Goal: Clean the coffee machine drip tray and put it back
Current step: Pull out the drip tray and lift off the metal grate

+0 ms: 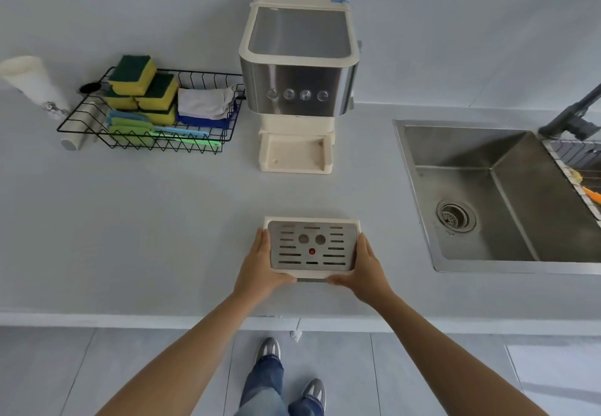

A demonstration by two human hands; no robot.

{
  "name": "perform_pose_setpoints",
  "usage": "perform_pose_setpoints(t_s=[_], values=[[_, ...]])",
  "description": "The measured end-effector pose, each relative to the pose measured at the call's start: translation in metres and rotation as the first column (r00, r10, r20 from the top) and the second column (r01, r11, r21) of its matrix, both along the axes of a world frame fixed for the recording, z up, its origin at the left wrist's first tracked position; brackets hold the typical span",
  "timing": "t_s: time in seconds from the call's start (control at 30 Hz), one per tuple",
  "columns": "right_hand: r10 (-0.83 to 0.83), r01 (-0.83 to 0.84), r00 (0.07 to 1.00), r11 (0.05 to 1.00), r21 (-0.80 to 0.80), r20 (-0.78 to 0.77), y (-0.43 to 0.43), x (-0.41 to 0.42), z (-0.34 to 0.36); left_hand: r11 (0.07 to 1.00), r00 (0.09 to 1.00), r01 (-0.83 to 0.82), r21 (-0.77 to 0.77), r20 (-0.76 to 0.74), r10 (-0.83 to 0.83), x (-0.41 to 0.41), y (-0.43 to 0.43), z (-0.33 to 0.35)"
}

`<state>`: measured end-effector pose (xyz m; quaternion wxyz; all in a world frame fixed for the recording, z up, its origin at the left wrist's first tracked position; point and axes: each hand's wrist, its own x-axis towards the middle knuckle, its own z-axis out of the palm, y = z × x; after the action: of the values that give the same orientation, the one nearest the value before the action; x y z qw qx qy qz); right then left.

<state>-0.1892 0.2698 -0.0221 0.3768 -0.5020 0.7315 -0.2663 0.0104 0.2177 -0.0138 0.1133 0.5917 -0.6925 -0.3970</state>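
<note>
The pale grey surface [162, 220] fills my view, with a steel sink [471, 155] sunk into it at 3 o'clock. The cream-and-steel coffee machine [299, 87] stands against the wall at 12 o'clock, its cream base bay [296, 152] open to view. A black wire basket [146, 145] sits at 10 o'clock, just beside the machine. The drip tray [312, 248], cream with a slotted steel grille and a red dot, is out of the machine, at 6 o'clock from it, near the surface's front edge. My left hand [260, 269] grasps the tray's 9 o'clock end and my right hand [367, 269] its 3 o'clock end, fingers along the short sides, thumbs at the near edge. Whether the tray rests on the surface or hangs just above it, I cannot tell. In the basket lie yellow-and-green sponges [143, 87], folded cloths [205, 103] and green and blue brushes [182, 132]
</note>
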Motion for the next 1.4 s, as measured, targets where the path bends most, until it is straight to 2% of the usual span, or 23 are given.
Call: perform_pose_setpoints(t_s=[0.17,0.27,0.37,0.47,0.53,0.6,0.77,0.87,1.17,1.4], values=[[0.038,-0.038,0.999,0.999,-0.019,-0.001,0.003,-0.005,-0.001,1.0,1.0,0.016,-0.026,0.021,-0.015,-0.002,0.005,-0.003],[0.075,-0.076,0.997,0.997,-0.026,-0.014,0.004,-0.006,0.0,0.996,0.994,0.084,0.0,0.073,-0.083,0.0,0.002,-0.003],[0.125,-0.129,0.987,0.991,-0.029,-0.103,0.004,-0.008,0.007,0.986,0.973,0.167,0.003,0.16,-0.165,0.001,-0.005,-0.001],[0.213,-0.234,0.936,0.971,-0.042,-0.279,-0.003,-0.009,0.015,0.962,0.938,0.265,-0.072,0.25,-0.24,0.001,-0.013,0.007],[0.281,-0.3,0.893,0.954,0.0,-0.353,-0.008,-0.009,0.019,0.914,0.887,0.384,-0.134,0.327,-0.325,0.0,-0.018,0.01],[0.357,-0.375,0.848,0.926,0.033,-0.391,-0.013,-0.009,0.021,0.866,0.838,0.477,-0.147,0.373,-0.398,-0.003,-0.023,0.012],[0.499,-0.497,0.765,0.859,0.12,-0.408,-0.023,-0.005,0.021,0.819,0.775,0.564,-0.103,0.408,-0.482,-0.009,-0.031,0.009],[0.534,-0.508,0.734,0.842,0.182,-0.42,-0.026,-0.004,0.02,0.813,0.764,0.577,-0.082,0.405,-0.501,-0.011,-0.033,0.006],[0.546,-0.476,0.73,0.838,0.267,-0.412,-0.038,0.001,0.027,0.791,0.71,0.612,-0.014,0.452,-0.541,-0.017,-0.042,0.013],[0.554,-0.477,0.705,0.832,0.282,-0.443,-0.044,0.002,0.032,0.743,0.667,0.665,-0.07,0.503,-0.55,-0.021,-0.049,0.019]])
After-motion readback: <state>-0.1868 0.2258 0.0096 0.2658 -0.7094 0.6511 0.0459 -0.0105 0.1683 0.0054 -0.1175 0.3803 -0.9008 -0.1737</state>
